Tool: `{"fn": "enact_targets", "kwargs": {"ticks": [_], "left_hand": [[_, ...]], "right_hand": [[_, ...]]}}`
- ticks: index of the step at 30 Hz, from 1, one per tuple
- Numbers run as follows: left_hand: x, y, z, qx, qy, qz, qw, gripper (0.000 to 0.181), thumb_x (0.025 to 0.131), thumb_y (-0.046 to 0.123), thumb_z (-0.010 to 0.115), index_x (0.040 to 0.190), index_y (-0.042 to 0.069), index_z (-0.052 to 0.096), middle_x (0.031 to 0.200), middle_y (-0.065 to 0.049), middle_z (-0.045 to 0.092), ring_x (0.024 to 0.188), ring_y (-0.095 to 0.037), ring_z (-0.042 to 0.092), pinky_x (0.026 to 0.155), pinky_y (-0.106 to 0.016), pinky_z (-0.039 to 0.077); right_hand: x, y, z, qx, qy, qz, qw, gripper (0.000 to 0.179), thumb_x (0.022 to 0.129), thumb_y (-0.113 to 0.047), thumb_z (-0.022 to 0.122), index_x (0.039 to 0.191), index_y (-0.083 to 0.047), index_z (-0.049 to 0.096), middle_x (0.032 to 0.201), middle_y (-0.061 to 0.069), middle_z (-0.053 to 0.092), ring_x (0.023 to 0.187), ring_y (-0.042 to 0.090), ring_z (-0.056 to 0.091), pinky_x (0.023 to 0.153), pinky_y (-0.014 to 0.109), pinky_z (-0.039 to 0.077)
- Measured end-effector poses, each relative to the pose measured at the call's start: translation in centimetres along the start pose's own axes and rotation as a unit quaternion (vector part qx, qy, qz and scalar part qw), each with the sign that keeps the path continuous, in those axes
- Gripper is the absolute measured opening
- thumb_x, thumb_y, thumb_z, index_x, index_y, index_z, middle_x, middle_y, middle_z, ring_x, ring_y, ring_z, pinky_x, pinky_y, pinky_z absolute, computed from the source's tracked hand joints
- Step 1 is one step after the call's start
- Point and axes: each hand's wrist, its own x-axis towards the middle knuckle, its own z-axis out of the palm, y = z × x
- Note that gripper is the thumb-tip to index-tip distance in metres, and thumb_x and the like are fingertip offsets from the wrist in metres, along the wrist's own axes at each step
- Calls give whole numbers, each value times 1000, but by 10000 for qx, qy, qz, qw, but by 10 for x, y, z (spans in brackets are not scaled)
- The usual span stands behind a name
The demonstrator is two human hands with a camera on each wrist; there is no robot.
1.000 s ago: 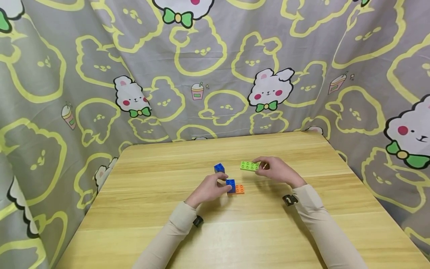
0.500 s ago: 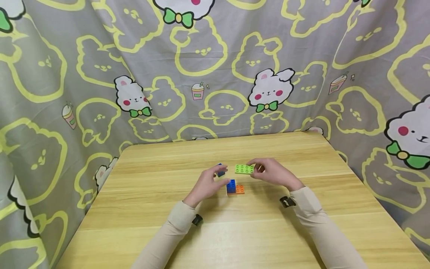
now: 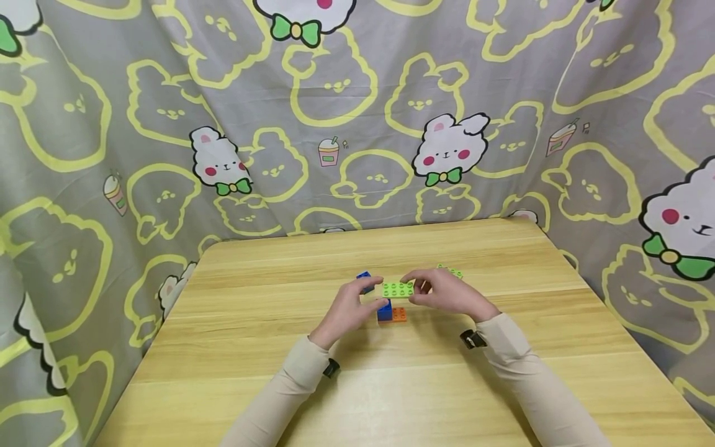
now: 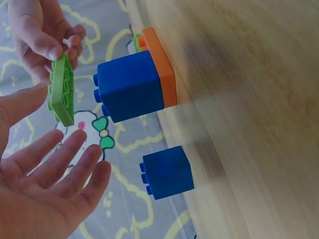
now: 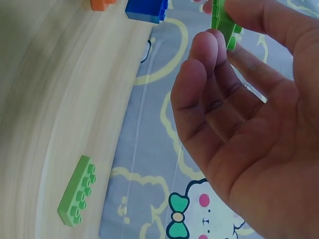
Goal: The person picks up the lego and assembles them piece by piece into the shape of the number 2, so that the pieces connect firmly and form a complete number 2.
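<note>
My right hand pinches one end of a flat light-green building brick between thumb and fingers. The green brick hangs over a blue brick, which stands on a flat orange brick. At the green brick's other end is my left hand. Its fingers are spread, and its thumb lies close to the brick; whether they touch I cannot tell. A second blue brick stands apart on the table, partly behind the left fingers in the head view.
Another light-green brick lies on the wooden table beyond my right hand, which partly covers it in the head view. A patterned curtain hangs along the table's back and sides.
My right hand has carried the green brick left and nearer, over the blue and orange stack. My left hand has come off the stacked blue brick. The second green brick has come into sight.
</note>
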Motion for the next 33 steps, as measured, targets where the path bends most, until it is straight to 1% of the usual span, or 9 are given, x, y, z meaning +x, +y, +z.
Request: {"fn": "enact_targets", "kwargs": {"ticks": [5, 12, 14, 17, 19, 21, 26, 30, 33], "left_hand": [[0, -1, 0, -83, -85, 89, 9999, 47, 95, 22, 75, 137, 4, 63, 136, -12, 66, 129, -32, 60, 108, -54, 47], [0, -2, -1, -3, -275, -5, 9996, 46, 95, 20, 75, 135, 0, 64, 136, -13, 66, 129, -30, 59, 108, -54, 46], [0, -3, -2, 72, -312, -27, 9995, 45, 94, 21, 75, 133, 0, 66, 134, -13, 67, 127, -29, 60, 106, -52, 49], [0, -4, -3, 264, -386, -24, 9989, 41, 93, 20, 76, 129, 0, 69, 129, -13, 70, 118, -28, 64, 96, -45, 54], [0, -5, -3, 405, -436, 1, 9982, 39, 92, 19, 77, 126, 1, 70, 126, -13, 71, 111, -27, 66, 88, -40, 54], [0, -5, -3, 492, -480, 26, 9976, 38, 92, 18, 78, 125, 2, 71, 124, -12, 72, 108, -28, 66, 85, -38, 53], [-1, -7, -4, 453, -575, 5, 9973, 36, 91, 17, 79, 123, 2, 71, 120, -12, 73, 106, -27, 69, 89, -42, 57], [-1, -9, -4, 319, -671, -113, 9972, 35, 91, 14, 78, 122, 0, 70, 115, -13, 73, 96, -23, 72, 84, -37, 60], [-1, -10, -4, 270, -706, -170, 9970, 35, 92, 13, 77, 123, 0, 70, 114, -13, 72, 94, -21, 72, 81, -33, 60]], "right_hand": [[0, -1, 3, -46, -117, -66, 9999, 36, 94, -16, 72, 129, -10, 68, 90, -5, 67, 81, 10, 63, 70, 28, 53], [0, -3, 6, -61, -197, -66, 9998, 36, 94, -17, 71, 130, -11, 68, 90, -5, 67, 84, 10, 64, 70, 28, 52], [1, -3, 7, -81, -197, -89, 9997, 36, 94, -16, 71, 129, -10, 68, 88, -6, 67, 83, 10, 64, 71, 28, 52], [2, -2, 10, -201, -195, -184, 9994, 35, 93, -16, 72, 128, -10, 68, 85, -7, 66, 82, 9, 63, 72, 27, 51], [3, -1, 12, -278, -205, -231, 9991, 35, 93, -15, 71, 127, -10, 69, 84, -8, 65, 82, 9, 63, 73, 27, 51], [3, 0, 14, -333, -223, -256, 9989, 34, 93, -15, 71, 127, -10, 69, 83, -8, 65, 82, 8, 63, 74, 27, 52], [5, 1, 18, -303, -246, -249, 9989, 34, 93, -13, 70, 127, -10, 69, 84, -7, 65, 80, 8, 62, 73, 26, 52], [5, 1, 20, -270, -255, -251, 9990, 35, 92, -10, 68, 127, -10, 69, 84, -7, 65, 77, 8, 61, 70, 25, 51], [6, 0, 22, -221, -271, -230, 9991, 35, 92, -9, 67, 126, -10, 69, 84, -7, 65, 76, 8, 60, 68, 24, 50]]}}
